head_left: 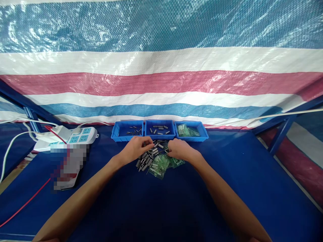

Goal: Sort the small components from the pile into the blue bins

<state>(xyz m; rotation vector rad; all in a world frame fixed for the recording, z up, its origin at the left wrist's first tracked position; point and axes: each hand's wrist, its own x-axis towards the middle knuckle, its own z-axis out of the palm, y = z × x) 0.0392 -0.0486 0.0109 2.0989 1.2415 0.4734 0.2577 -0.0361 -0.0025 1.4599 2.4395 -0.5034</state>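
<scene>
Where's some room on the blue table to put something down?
The table is bare right of the right arm; between it and the left arm, nearer the person than the loose bags; and between the power strip and left bin. It's crowded mid-table, with metal bits and bags, and around the strip.

Arms [93, 188] [219, 191] forward — fingers [148, 147] curled

right hand [179, 149], grip hidden; device [72, 166] pixelated
</scene>
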